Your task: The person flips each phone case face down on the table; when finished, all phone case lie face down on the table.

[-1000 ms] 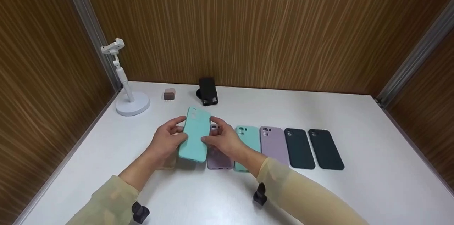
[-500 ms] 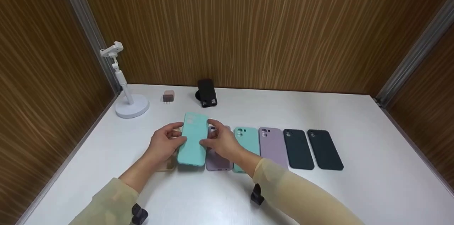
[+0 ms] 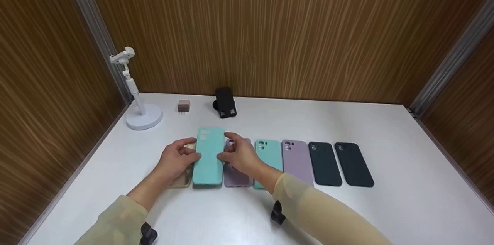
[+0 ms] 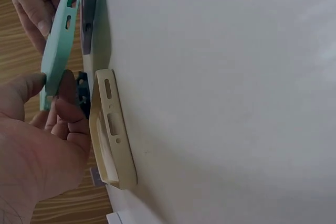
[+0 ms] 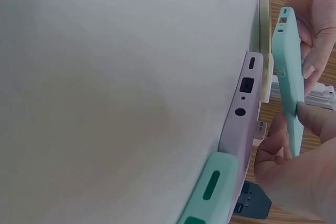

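Note:
A mint-green phone case (image 3: 208, 166) is held between both hands, its back up and camera cutouts at the far end. My left hand (image 3: 174, 162) pinches its left edge between thumb and fingers; my right hand (image 3: 244, 158) pinches the right edge. Both wrist views show the held case (image 4: 59, 51) raised off the table, its port holes toward me. Left of it lies a cream phone case (image 4: 119, 129), partly hidden by my left hand in the head view. To its right, partly under my right hand, lies a purple phone case (image 3: 238, 178).
Further right, in a row, lie another mint case (image 3: 268, 156), a lilac case (image 3: 298, 160) and two dark cases (image 3: 325, 164). Behind stand a white phone stand (image 3: 142, 117), a small pinkish charger plug (image 3: 184, 106) and a black phone-like object (image 3: 225, 102). Wood-grain panels (image 3: 254, 32) enclose the table.
Both hands have brought the mint case lower and slightly toward me, and its tilt has straightened in line with the row. The other cases stay where they were.

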Demonstrator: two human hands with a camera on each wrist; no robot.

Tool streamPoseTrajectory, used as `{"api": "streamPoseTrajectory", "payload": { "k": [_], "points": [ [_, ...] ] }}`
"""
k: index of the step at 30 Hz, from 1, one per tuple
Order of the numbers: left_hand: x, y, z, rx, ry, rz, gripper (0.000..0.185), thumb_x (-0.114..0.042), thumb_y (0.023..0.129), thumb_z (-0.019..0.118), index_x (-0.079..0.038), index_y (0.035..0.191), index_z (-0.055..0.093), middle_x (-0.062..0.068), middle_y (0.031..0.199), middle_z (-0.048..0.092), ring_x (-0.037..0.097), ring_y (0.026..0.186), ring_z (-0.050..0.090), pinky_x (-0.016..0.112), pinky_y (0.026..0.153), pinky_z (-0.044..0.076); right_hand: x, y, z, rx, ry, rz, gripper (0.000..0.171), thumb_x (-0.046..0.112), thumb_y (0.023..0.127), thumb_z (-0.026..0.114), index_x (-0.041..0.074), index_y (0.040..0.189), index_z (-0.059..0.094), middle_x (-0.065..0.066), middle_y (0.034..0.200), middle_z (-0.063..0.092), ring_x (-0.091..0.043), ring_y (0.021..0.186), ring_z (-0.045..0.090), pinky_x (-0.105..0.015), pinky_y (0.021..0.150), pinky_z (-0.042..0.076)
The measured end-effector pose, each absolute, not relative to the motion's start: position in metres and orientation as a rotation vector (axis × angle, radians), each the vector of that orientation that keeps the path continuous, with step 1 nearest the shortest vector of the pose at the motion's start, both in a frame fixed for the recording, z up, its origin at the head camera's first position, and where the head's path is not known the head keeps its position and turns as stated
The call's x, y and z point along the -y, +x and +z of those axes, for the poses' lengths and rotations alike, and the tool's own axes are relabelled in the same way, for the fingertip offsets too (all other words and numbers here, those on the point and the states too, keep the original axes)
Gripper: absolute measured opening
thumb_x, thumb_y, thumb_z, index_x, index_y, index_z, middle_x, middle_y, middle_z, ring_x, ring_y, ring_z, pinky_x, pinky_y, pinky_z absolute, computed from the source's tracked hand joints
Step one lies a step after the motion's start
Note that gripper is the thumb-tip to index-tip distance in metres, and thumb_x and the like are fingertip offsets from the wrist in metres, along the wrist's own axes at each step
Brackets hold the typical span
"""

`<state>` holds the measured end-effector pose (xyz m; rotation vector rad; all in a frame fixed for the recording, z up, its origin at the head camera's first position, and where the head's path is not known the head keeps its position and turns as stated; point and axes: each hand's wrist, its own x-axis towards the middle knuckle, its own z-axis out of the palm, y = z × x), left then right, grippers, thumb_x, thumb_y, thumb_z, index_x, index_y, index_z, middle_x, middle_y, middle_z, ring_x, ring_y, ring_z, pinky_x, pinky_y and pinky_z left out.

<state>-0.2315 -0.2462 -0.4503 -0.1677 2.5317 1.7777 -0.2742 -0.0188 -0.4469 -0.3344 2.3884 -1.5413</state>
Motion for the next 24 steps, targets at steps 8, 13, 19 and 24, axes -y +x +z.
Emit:
{"api": "streamPoseTrajectory", "payload": {
  "k": [8, 13, 19, 24],
  "points": [
    [0.2483, -0.2357, -0.4541, -2.563, -0.179, 1.739, 0.054, -0.013, 0.098, 0.075, -0.006, 0.150, 0.057, 0.012, 0.117, 0.069, 0.022, 0.107, 0.063, 0.025, 0.085, 0.053, 0.0193, -0.2733, -0.4478, -2.401, -0.395, -1.544, 0.077, 0.013, 0.095, 0.082, 0.013, 0.162, 0.043, -0.003, 0.099, 0.067, -0.014, 0.079, 0.061, -0.025, 0.064, 0.052],
    [0.2461, -0.2386, -0.4564, -2.566, -0.169, 1.738, 0.055, -0.011, 0.097, 0.076, -0.006, 0.149, 0.058, 0.013, 0.118, 0.066, 0.024, 0.109, 0.062, 0.026, 0.086, 0.053, 0.0179, -0.2739, -0.4495, -2.421, -0.408, -1.529, 0.077, 0.012, 0.095, 0.082, 0.013, 0.162, 0.043, -0.003, 0.099, 0.067, -0.014, 0.080, 0.060, -0.026, 0.066, 0.052],
    [0.2464, -0.2393, -0.4576, -2.585, -0.171, 1.721, 0.057, -0.010, 0.097, 0.076, -0.007, 0.151, 0.057, 0.012, 0.117, 0.063, 0.023, 0.109, 0.061, 0.026, 0.088, 0.052, 0.0187, -0.2750, -0.4521, -2.452, -0.443, -1.495, 0.079, 0.011, 0.094, 0.082, 0.011, 0.162, 0.042, -0.002, 0.099, 0.068, -0.014, 0.086, 0.062, -0.026, 0.070, 0.053],
    [0.2473, -0.2391, -0.4595, -2.579, -0.170, 1.707, 0.057, -0.011, 0.098, 0.075, -0.007, 0.152, 0.055, 0.012, 0.119, 0.062, 0.024, 0.110, 0.060, 0.029, 0.092, 0.052, 0.0184, -0.2749, -0.4534, -2.460, -0.452, -1.476, 0.079, 0.010, 0.094, 0.082, 0.011, 0.162, 0.042, -0.002, 0.097, 0.067, -0.015, 0.087, 0.062, -0.026, 0.073, 0.054]
  ]
}}
